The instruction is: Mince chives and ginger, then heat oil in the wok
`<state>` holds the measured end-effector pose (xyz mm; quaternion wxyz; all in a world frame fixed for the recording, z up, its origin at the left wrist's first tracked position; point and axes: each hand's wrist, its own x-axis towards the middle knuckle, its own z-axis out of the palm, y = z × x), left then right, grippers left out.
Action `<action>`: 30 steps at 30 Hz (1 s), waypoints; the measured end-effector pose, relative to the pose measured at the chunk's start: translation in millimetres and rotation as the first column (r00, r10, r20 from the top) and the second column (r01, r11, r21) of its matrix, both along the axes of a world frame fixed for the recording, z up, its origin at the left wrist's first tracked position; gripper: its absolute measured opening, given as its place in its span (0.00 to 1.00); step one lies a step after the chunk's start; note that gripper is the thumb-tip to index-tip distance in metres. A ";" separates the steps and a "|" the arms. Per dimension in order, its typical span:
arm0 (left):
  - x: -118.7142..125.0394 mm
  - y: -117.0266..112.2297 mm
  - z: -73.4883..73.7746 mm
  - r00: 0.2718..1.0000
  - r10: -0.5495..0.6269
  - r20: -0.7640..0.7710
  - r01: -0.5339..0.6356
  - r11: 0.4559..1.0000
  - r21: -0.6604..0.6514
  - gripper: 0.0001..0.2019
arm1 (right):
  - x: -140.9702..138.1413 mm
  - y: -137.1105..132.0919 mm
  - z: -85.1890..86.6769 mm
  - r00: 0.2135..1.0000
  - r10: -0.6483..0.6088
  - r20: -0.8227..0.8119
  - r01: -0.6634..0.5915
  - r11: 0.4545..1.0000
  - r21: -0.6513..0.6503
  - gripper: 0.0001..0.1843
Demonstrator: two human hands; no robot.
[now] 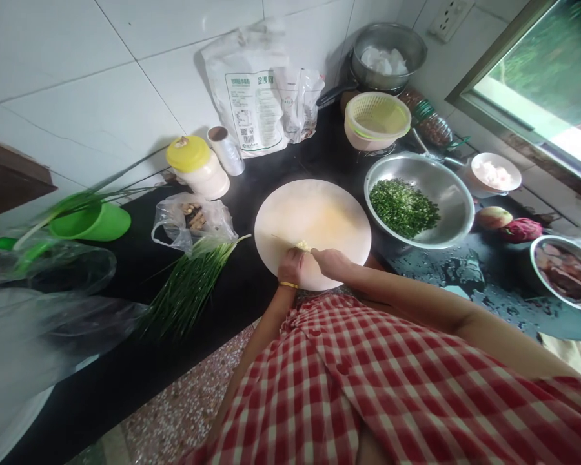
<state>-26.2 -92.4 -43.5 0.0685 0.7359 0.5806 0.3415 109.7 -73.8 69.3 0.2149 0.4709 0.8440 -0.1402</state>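
A round pale cutting board (pixel 314 213) lies on the dark counter in front of me. My right hand (pixel 333 263) is closed around the handle of a knife, whose thin blade (pixel 285 240) points left across the board's near part. Close beside it, my left hand (pixel 292 263) rests on the board at the blade, fingers bent and pressed together; what they hold, if anything, is hidden. A small heap of finely chopped pale yellow bits (pixel 303 245) sits by the blade, between the two hands.
Right of the board stands a steel bowl (pixel 452 206) of chopped greens. On the left lie garlic chives (pixel 188 290) and a plastic bag with ginger-like roots (pixel 193 216). A yellow-lidded jar (pixel 198 168), a flour bag (pixel 252 97) and stacked baskets (pixel 377 123) line the back.
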 end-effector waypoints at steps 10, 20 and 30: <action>0.5 -1.1 1.5 1.000 0.010 0.027 -0.010 1.000 -0.004 0.10 | 7.9 -2.3 5.1 1.000 -0.011 -0.021 0.012 0.999 0.034 0.16; -3.2 -1.9 5.8 0.999 -0.018 0.045 0.017 0.999 0.039 0.10 | 0.2 11.0 -4.0 0.999 -0.044 -0.031 0.045 0.998 0.032 0.17; -1.8 -1.3 3.5 0.998 0.002 0.058 -0.004 1.000 0.029 0.09 | 7.4 -8.6 10.7 0.998 -0.060 -0.015 0.060 0.997 0.042 0.15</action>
